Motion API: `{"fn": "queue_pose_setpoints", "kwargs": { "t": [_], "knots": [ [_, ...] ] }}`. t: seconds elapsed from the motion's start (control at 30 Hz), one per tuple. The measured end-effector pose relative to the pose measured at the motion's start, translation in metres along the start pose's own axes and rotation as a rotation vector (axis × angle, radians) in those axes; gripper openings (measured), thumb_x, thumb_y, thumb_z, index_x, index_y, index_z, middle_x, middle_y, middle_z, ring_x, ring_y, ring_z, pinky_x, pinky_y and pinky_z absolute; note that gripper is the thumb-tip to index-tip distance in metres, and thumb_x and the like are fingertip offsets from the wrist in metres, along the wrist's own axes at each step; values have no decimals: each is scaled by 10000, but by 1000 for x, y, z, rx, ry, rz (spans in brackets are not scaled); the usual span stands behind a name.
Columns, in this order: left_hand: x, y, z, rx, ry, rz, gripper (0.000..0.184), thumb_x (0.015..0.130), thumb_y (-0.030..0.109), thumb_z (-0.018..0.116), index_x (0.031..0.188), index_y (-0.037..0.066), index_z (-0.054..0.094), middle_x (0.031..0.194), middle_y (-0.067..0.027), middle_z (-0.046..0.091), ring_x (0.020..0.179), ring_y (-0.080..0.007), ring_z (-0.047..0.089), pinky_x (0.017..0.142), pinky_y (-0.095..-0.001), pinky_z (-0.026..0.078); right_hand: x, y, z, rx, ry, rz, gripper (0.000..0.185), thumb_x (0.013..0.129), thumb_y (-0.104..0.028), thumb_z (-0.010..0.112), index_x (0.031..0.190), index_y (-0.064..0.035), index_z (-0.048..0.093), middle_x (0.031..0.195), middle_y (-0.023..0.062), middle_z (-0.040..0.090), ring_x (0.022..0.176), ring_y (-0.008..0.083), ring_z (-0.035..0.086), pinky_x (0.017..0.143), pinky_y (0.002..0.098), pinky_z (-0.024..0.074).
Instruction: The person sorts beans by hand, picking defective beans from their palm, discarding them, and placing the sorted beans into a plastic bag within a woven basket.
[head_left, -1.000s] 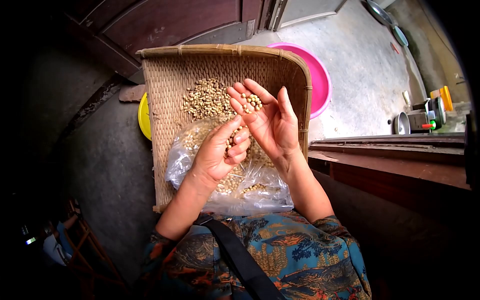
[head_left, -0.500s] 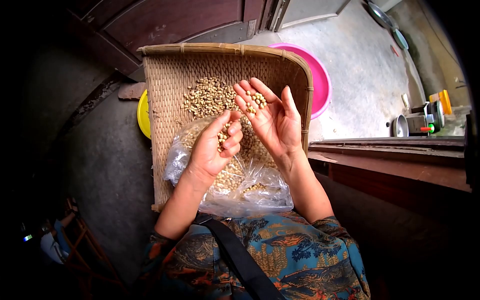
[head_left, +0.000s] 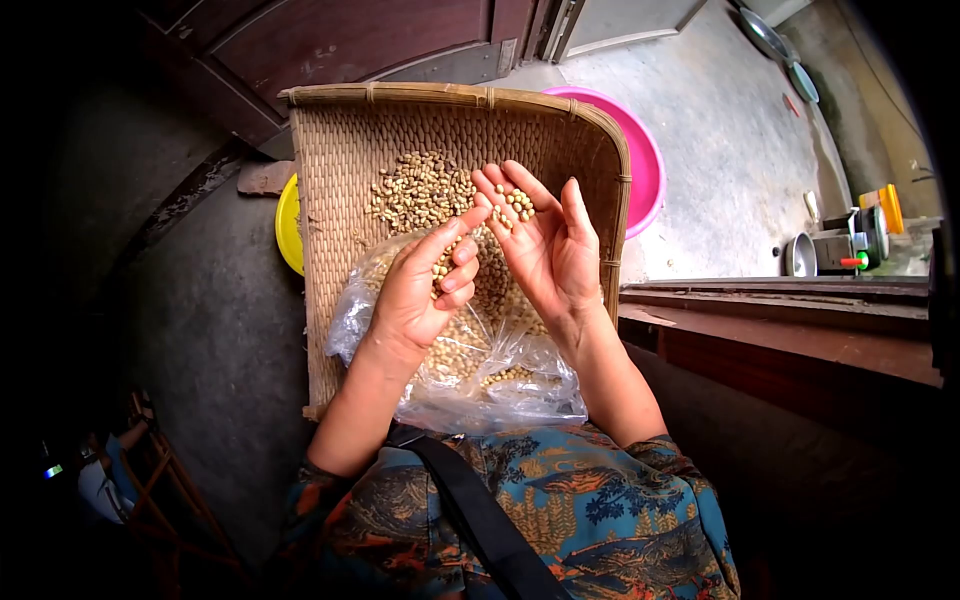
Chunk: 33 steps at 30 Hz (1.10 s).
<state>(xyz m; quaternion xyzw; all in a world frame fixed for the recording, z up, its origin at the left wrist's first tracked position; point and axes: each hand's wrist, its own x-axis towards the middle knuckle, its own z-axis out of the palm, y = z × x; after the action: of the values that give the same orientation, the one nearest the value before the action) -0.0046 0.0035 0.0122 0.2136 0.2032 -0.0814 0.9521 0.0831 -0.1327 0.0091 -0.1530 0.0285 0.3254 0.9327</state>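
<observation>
My right hand (head_left: 556,252) is held palm up, fingers stretched, with several pale yellow beans (head_left: 518,204) resting on its fingers. My left hand (head_left: 402,302) curls around more beans (head_left: 443,270). Its index finger reaches out to the beans on my right fingers, at or very near them. Under both hands lies a clear plastic bag (head_left: 536,372) full of pale beans, partly hidden by my hands and wrists. The bag sits in a woven bamboo winnowing basket (head_left: 328,165). Beyond it, a loose pile of browner beans (head_left: 415,196) lies on the weave.
A pink basin (head_left: 648,165) shows behind the basket's right side, and a yellow one (head_left: 288,228) at its left. A wooden door (head_left: 360,45) stands at the back. To the right runs a wooden sill (head_left: 780,335), with a metal bowl (head_left: 800,254) beyond it.
My left index finger has stretched out toward the beans on my right hand, and the left hand has shifted slightly. My right hand has barely moved.
</observation>
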Motion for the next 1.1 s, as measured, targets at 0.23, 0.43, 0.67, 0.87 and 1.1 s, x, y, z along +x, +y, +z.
{"fn": "queue_pose_setpoints", "kwargs": {
  "t": [0.23,0.43,0.67,0.87,1.1],
  "knots": [
    [-5,-2,9,98,-47,-25,408,1019,208,493,1363,-10,477,779,19,442,552,-30,386,409,-155,288,1,1,1,-50,-20,-21,657,1038,-459,378,1370,107,418,1381,256,482,1361,364,406,1164,441,317],
    [-1,0,5,101,20,31,410,1016,204,499,1361,-16,480,791,12,456,551,-31,390,407,-159,287,-1,3,3,-31,8,7,653,1039,-464,371,1359,102,436,1373,248,491,1364,360,405,1163,440,318],
    [-5,1,6,180,30,119,402,1016,199,497,1351,-23,490,789,11,459,551,-32,393,406,-160,283,-1,2,1,-10,-6,17,516,1035,-314,435,1353,92,448,1361,242,502,1355,347,424,1147,438,346],
    [-6,0,5,139,22,111,388,1016,199,501,1334,-23,508,781,17,458,549,-31,392,405,-162,277,-1,1,3,-133,33,35,500,879,142,507,1367,87,410,1389,235,474,1350,342,445,1110,402,423],
    [-7,3,4,92,14,107,372,1014,195,504,1317,-21,513,774,19,452,547,-32,384,401,-167,272,0,3,4,-259,81,23,486,868,153,517,1344,94,444,1384,263,476,1346,363,445,1109,392,435]
  ]
}}
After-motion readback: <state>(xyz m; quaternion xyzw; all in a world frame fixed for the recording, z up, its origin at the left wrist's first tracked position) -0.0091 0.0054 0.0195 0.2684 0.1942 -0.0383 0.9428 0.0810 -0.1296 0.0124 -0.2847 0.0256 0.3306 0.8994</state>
